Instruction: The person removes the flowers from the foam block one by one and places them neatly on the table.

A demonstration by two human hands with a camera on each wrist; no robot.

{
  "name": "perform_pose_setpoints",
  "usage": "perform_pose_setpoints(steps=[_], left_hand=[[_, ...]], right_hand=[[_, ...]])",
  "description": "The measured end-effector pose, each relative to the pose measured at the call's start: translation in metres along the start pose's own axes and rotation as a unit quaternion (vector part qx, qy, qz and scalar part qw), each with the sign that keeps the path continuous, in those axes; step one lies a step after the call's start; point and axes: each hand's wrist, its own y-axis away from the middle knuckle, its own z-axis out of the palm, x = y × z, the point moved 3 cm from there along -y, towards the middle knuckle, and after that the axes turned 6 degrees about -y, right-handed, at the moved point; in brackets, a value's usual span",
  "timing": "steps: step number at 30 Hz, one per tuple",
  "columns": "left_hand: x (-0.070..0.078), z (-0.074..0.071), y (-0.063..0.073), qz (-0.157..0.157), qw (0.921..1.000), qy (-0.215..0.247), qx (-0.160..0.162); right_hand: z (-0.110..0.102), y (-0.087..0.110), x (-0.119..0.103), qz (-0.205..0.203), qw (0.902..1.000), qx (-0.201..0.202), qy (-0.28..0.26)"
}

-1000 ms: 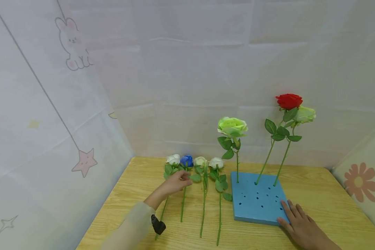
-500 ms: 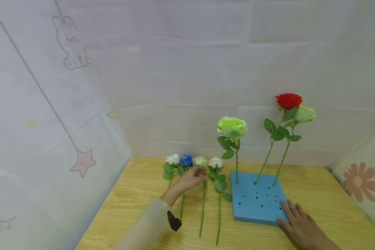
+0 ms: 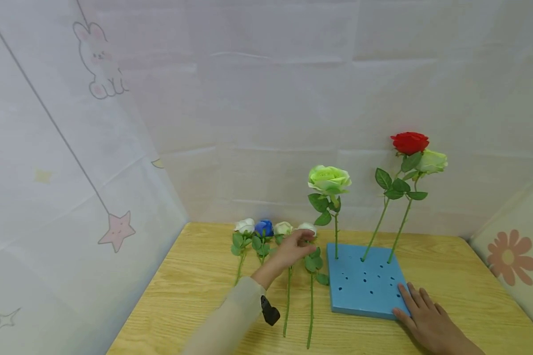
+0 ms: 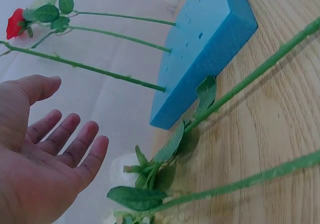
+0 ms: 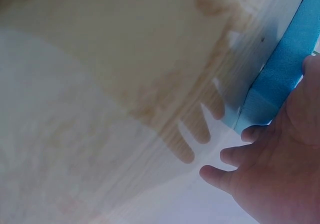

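Note:
My left hand (image 3: 293,248) hovers over the upper stems of the lying artificial roses, fingertips close to the rightmost white rose (image 3: 307,228). In the left wrist view its fingers (image 4: 94,156) are loosely spread and hold nothing. To its left lie a cream rose (image 3: 283,228), a blue rose (image 3: 264,228) and another white rose (image 3: 245,226), stems toward me. My right hand (image 3: 428,318) rests with straight fingers at the right front corner of a blue foam block (image 3: 355,301) with small holes. A light green rose (image 3: 329,180), a red rose (image 3: 409,143) and a pale green rose (image 3: 433,161) stand in it.
Everything is on a wood-grain table (image 3: 173,296). A pale fabric backdrop (image 3: 266,123) rises along its back and sides, with a printed star (image 3: 117,231) and a flower print (image 3: 511,257). The standing roses lean upward behind the block.
My left hand has moved right along the row of lying roses, from over the blue rose past the cream rose to the rightmost white one. The right hand has stayed at the block.

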Motion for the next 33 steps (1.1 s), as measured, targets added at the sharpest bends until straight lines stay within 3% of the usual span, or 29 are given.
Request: perform_pose_setpoints(steps=[6,20,28,33], left_hand=[[0.005,0.016,-0.013,0.021,0.9994,0.021,0.016],[0.007,0.046,-0.030,0.000,0.9979,0.052,0.039],[0.007,0.055,-0.037,0.010,0.9972,0.047,0.058],[0.006,0.062,-0.042,-0.001,0.9961,0.049,0.073]], right_hand=[[-0.001,0.001,0.001,0.002,1.0000,-0.001,0.000],[0.002,-0.001,0.002,0.013,0.9995,-0.025,-0.016],[0.002,0.000,0.001,0.011,0.9998,-0.013,-0.008],[0.002,0.000,0.001,0.008,0.9999,-0.006,-0.004]])
